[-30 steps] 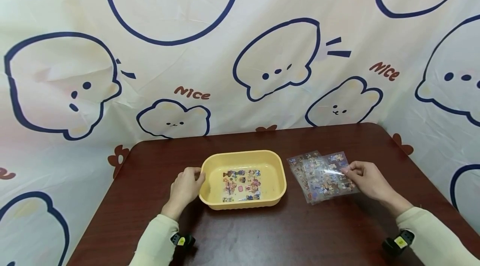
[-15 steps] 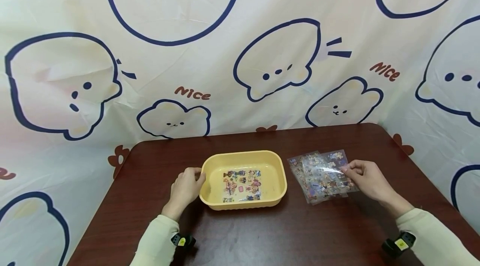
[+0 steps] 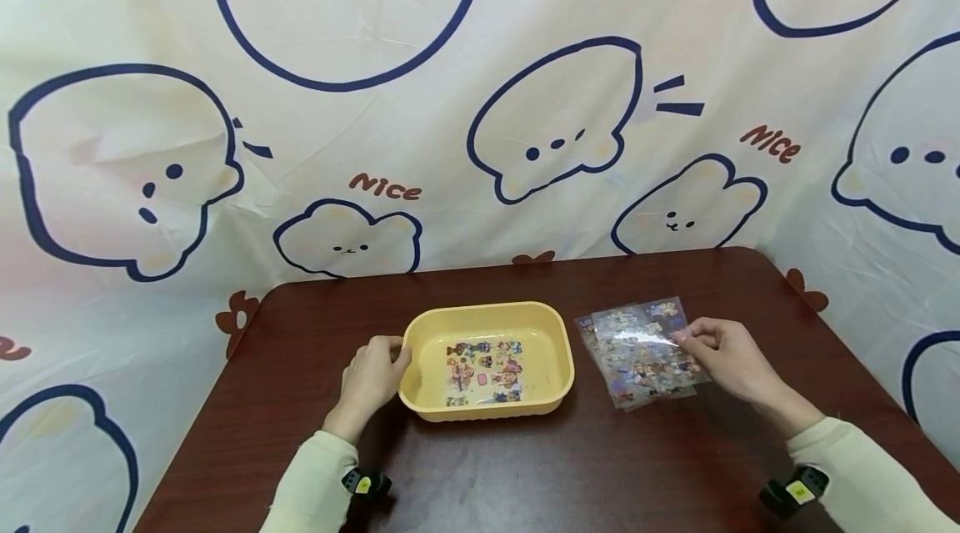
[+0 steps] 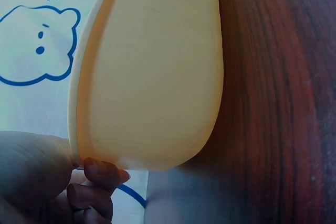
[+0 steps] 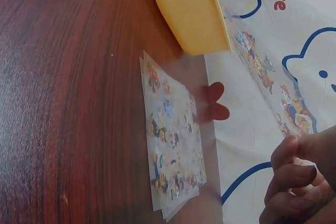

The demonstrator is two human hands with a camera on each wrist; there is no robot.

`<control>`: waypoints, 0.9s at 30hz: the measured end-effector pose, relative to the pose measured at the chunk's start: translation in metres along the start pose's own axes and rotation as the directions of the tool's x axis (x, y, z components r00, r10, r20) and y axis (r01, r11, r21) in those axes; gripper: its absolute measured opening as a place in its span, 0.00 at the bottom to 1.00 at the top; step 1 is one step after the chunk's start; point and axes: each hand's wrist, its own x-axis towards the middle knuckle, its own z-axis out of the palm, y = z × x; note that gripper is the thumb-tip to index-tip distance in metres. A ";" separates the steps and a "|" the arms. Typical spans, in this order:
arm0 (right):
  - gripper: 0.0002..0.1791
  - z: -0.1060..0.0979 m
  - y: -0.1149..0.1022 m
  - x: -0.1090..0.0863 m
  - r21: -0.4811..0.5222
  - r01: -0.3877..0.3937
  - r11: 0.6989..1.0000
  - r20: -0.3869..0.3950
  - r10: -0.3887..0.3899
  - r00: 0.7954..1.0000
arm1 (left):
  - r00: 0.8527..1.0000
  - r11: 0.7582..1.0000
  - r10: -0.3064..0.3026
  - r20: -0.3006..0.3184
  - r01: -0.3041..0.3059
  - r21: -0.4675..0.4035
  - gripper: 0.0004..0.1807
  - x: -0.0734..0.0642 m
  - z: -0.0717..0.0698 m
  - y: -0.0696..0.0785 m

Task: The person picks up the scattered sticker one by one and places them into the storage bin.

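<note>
A yellow plastic tray (image 3: pixel 487 413) stands on the table with a clear sticker sheet (image 3: pixel 482 379) lying inside. My left hand (image 3: pixel 372 374) grips the tray's left end; the left wrist view has thumb and fingers (image 4: pixel 102 174) pinching its rim. Between thumb and fingertips, my right hand (image 3: pixel 731 358) pinches the edge of another clear sticker sheet (image 5: pixel 265 74), printed with small colourful figures. That sheet is raised above a small pile of similar sheets (image 5: pixel 173 140) lying on the table right of the tray. In the head view it covers most of the pile.
The dark brown wooden table (image 3: pixel 517 475) has rounded far corners. A white cloth (image 3: pixel 442 141) with cartoon outlines hangs behind it and at both sides. Black bands (image 3: pixel 797 490) with yellow patches are on both wrists.
My right hand has shifted slightly left and away from me, carrying its sticker sheet further over the pile. The left hand and the tray stay in place.
</note>
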 end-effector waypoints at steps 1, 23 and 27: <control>0.16 0.000 -0.001 0.000 0.003 0.001 1.000 0.002 -0.001 1.000 | 1.000 1.000 0.000 0.002 0.000 0.000 0.19 0.000 0.000 0.000; 0.16 0.013 -0.015 0.002 0.063 -0.004 0.998 0.019 0.002 1.000 | 1.000 1.000 -0.005 0.011 0.005 -0.006 0.20 -0.001 -0.002 0.002; 0.16 0.015 -0.017 0.002 0.086 -0.001 0.996 0.027 -0.002 1.000 | 1.000 1.000 -0.002 0.011 0.002 -0.003 0.20 -0.001 -0.002 0.002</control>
